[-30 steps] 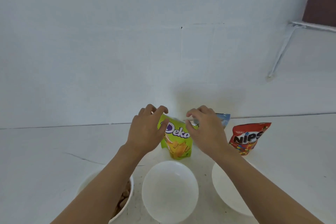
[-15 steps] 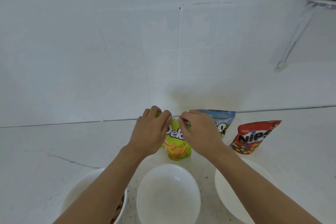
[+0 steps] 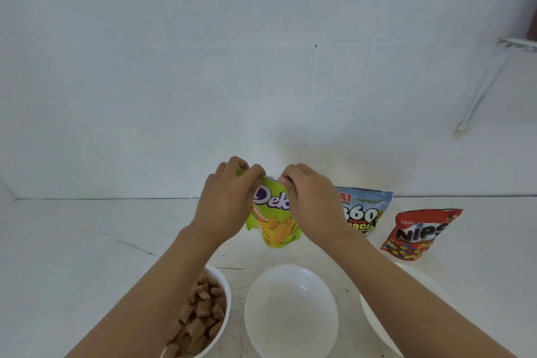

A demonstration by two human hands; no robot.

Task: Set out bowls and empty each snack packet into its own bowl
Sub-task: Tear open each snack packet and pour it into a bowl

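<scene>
While the left grip (image 3: 223,206) and the right grip (image 3: 313,206) both pinch the top edge of the green packet (image 3: 276,227), the step in hand looks to be tearing that packet open. The fingers of each curl round the seal, and the two grips sit close together, nearly touching. The packet is upright at the middle of the desk (image 3: 72,256), just beyond the middle bowl (image 3: 290,314). Whether its base rests on the desk cannot be told. No tear shows, since the grips hide the seal.

Three bowls sit in a near row. The left bowl (image 3: 227,296) already holds brown pieces (image 3: 200,314), so one packet seems done. The middle bowl is empty, and what shows of the right bowl (image 3: 377,325), partly under the right forearm, is bare too. Right of the green packet stand a blue packet (image 3: 366,212) and, farther right, a red packet (image 3: 421,234); both look unopened.

The next move likely calls for the grips to pull apart, one nearer and one farther, to split the seal, with the packet kept upright so nothing spills. It would then need tipping over the middle bowl, which lies nearest, with its mouth low and centred. A hard tear could split the side and scatter pieces across the desk.
</scene>
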